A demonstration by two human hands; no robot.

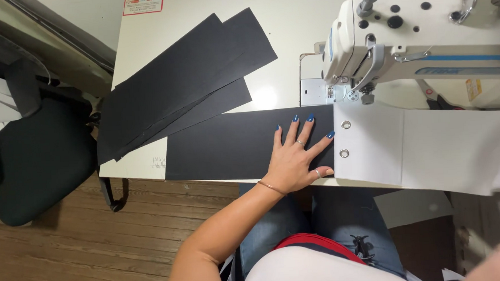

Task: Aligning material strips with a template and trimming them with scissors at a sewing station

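My left hand (293,158) lies flat, fingers spread, on the right end of a long black strip (222,145) near the table's front edge. The strip meets a white panel (433,148) that carries two metal eyelets (346,124) along its left edge. My fingertips rest just left of that seam. The needle area of the white sewing machine (426,28) is a little beyond my fingers. A blurred patch of skin at the bottom right corner looks like my right hand or arm (498,258); its fingers are not visible.
Several more black strips (184,81) lie fanned out diagonally on the cream table (289,18) to the left. A black office chair (34,157) stands on the wooden floor (67,252) left of the table. A grey sheet (413,206) lies under the table edge.
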